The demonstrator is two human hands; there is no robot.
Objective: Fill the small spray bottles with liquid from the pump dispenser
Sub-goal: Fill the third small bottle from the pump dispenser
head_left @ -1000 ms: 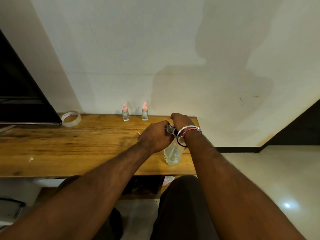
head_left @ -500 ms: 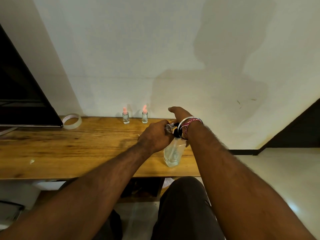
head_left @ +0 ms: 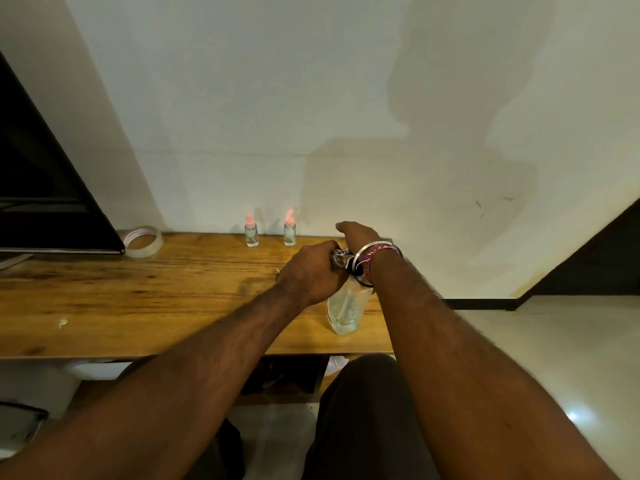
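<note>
head view: pump dispenser upright near the front edge of the wooden desk, clear, holding some liquid. left hand curled around a small clear bottle, uncapped as far as can be told, held at the pump's spout, at 10 o'clock from the dispenser body. right hand over the pump head, at 12 o'clock from the body, wrist bent down; fingers mostly hidden behind the hand, so whether pressing flat or gripping cannot be told. bangle and thread band on that wrist.

two small spray bottles with pink tops upright at the back edge against the wall, at 11 o'clock from the dispenser, well apart from the hands; liquid level too small to read. tape roll farther off at 9 o'clock from those.

judged midway: one bottle probably being filled, capping of it left, state of the other two unknown.
</note>
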